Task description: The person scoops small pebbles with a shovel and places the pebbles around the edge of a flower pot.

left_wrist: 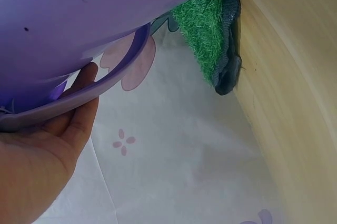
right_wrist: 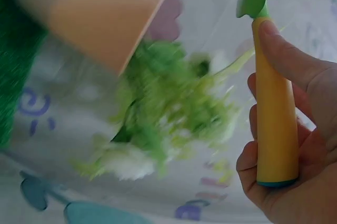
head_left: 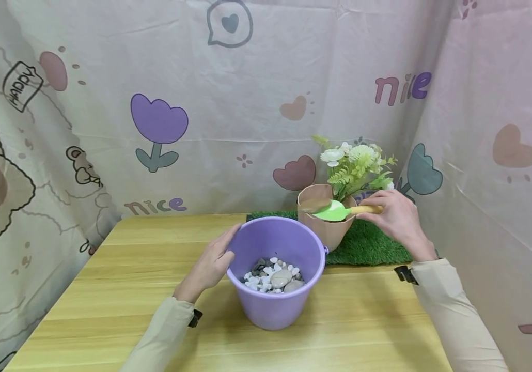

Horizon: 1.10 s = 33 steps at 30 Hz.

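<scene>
A purple bucket (head_left: 271, 308) stands upright on the table, with white and grey pebbles (head_left: 272, 276) and larger smooth stones in its bottom. My left hand (head_left: 210, 263) holds its left rim; in the left wrist view the fingers (left_wrist: 84, 116) lie between the bucket's handle (left_wrist: 113, 77) and its wall. My right hand (head_left: 398, 217) grips the yellow handle of a small green trowel (head_left: 332, 212). Its blade is over the mouth of a peach flowerpot (head_left: 328, 235). A pale patch shows on the blade; whether stone or glare, I cannot tell. White and green flowers (head_left: 359, 160) rise from the pot.
The flowerpot stands on a green artificial-grass mat (head_left: 373, 245) at the table's back right, behind the bucket. Printed curtain cloth (head_left: 247, 175) hangs behind and on both sides. Wooden tabletop (head_left: 140, 268) lies to the bucket's left and in front.
</scene>
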Available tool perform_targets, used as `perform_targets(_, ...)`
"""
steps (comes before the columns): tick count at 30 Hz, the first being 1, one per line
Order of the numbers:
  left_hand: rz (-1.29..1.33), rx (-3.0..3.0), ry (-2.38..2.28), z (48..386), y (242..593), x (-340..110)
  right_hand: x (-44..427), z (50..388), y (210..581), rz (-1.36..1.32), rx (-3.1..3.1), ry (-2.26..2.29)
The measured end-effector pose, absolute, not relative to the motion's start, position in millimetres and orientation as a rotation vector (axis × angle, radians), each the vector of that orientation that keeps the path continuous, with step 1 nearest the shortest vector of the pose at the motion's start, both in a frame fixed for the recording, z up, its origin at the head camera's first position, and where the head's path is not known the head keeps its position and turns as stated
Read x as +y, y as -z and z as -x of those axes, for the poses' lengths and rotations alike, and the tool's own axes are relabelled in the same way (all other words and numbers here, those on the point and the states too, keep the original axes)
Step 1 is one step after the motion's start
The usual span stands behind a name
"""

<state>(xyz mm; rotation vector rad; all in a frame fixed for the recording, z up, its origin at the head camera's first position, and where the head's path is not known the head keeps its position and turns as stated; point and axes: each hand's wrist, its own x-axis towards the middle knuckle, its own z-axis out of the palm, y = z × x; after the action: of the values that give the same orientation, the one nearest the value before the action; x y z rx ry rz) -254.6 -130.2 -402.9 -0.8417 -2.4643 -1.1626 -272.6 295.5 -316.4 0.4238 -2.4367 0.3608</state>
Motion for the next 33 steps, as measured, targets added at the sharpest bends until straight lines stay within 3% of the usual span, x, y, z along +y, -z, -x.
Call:
perform_targets(16,0.838,-2.475,1.167,253.4,402.7,-129.1,359.6,321.9,329.5,-0.498,-2.456,-0.313)
perform_targets(33,0.846,-2.454,1.192,254.2,403.1,-128.9,376.8,329.2,320.2,-0.535,-2.394,-0.212)
